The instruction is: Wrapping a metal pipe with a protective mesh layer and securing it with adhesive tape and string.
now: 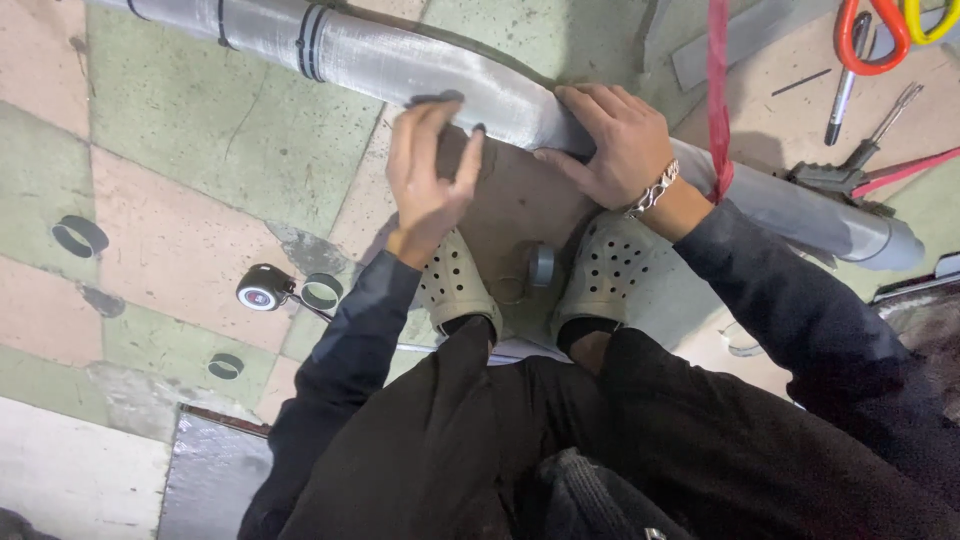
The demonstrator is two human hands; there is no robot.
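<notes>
A long round pipe (420, 70), wrapped in shiny grey woven mesh w/ a fine ribbed sheen, is lying diagonally on the floor, and everything else sits relative to it. The right hand (612, 140) is pressing flat on the pipe's near side, fingers spread & slightly curled over the curve, not closed round anything; a chunky metal-link bracelet (655, 187) is hanging at the wrist just below the pipe. The left hand (428, 170) is hovering at the pipe's near edge, fingers extended & loosely together, tips touching a dark strip (437, 98) on the mesh; can't tell if it's pinching the strip. Two thin black bands (312, 40) are ringing the pipe further up its length. A red strap (718, 95), flat & glossy, is looping round the pipe right beside the right wrist. Near side of the pipe: two perforated beige clogs (455, 280) are standing on a brown sheet (515, 205) that's tucking under the pipe, w/ a small grey roll (541, 265) between them. Well off the pipe's near side a black & white tape roll (262, 288) and several grey rings (80, 236) are lying on worn pink-green tile floor (200, 130). Beyond the pipe's far side: orange-handled scissors (868, 35), a marker (842, 95) and a grey flat strip (740, 40).
</notes>
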